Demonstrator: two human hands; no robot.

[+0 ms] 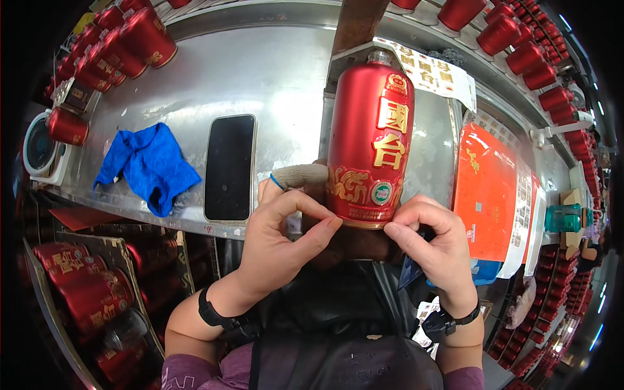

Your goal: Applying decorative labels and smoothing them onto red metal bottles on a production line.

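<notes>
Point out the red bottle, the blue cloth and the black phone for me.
red bottle (367, 143), head view, middle of its body.
blue cloth (148, 166), head view, centre of the crumpled fabric.
black phone (229, 168), head view, middle of its dark screen.

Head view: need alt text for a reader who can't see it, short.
Two bare hands, left hand and right hand, pinch the base of a red bottle with gold ornament, lying on a metal bench. A dark phone and blue cloth lie to its left; rows of red bottles line the bench.
</notes>
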